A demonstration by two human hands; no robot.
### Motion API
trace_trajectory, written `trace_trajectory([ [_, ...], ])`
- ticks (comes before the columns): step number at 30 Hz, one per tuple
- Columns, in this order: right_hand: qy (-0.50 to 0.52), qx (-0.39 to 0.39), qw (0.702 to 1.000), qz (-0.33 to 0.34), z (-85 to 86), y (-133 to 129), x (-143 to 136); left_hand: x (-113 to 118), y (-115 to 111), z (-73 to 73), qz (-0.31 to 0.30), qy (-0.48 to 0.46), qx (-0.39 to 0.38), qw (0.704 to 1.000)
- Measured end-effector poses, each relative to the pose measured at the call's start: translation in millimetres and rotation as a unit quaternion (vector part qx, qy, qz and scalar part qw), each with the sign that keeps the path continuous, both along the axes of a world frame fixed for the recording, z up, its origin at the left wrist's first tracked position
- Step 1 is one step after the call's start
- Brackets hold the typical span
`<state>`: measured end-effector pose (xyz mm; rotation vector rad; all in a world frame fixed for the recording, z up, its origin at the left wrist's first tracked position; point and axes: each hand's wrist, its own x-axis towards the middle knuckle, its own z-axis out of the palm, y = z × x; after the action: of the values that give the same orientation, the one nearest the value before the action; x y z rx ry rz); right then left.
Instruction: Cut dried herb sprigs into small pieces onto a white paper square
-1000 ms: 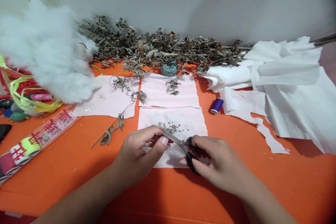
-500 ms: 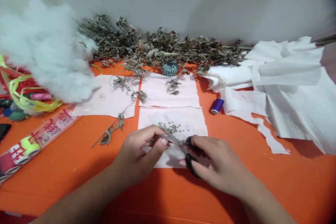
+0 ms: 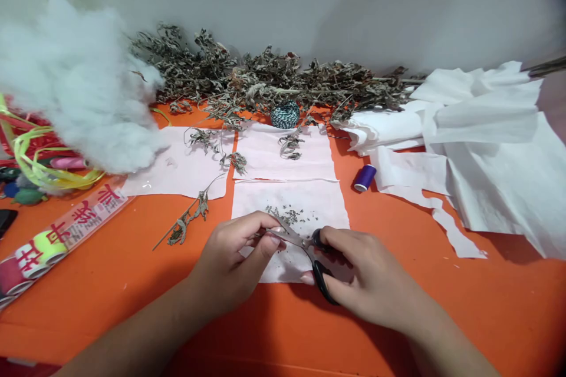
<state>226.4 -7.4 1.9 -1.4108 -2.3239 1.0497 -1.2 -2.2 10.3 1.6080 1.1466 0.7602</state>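
My L hand (image 3: 236,259), thumb & index nearly together, pinches a dried leaf (image 3: 283,245), mostly hidden behind the fingertips. My R hand (image 3: 374,280) is curled w/ fingers in the black handles of the scissors (image 3: 305,243); blades part open, reaching to my L fingertips. Chopped bits (image 3: 289,215) lie just beyond those fingertips, on the near white cloth (image 3: 329,203) under both hands. Loose sprig (image 3: 202,206): L of my L fingers, on the orange table (image 3: 168,271). Purple spool (image 3: 365,178): beyond my R fingers. Twine ball (image 3: 285,115) & dried plant pile (image 3: 265,79): farther out, ahead of my fingers.
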Motion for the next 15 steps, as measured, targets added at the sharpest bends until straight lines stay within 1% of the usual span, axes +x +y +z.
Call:
trace_trajectory([
  [7,-0.011,0.011,1.0,-0.008,-1.0,-1.1,0.8,0.4,0.3,-4.1,0.003,-0.013,0.0,1.0],
  [15,-0.01,0.02,1.0,-0.003,-4.4,-1.6,1.6,0.4,-0.4,-3.2,0.007,-0.008,-0.008,1.0],
])
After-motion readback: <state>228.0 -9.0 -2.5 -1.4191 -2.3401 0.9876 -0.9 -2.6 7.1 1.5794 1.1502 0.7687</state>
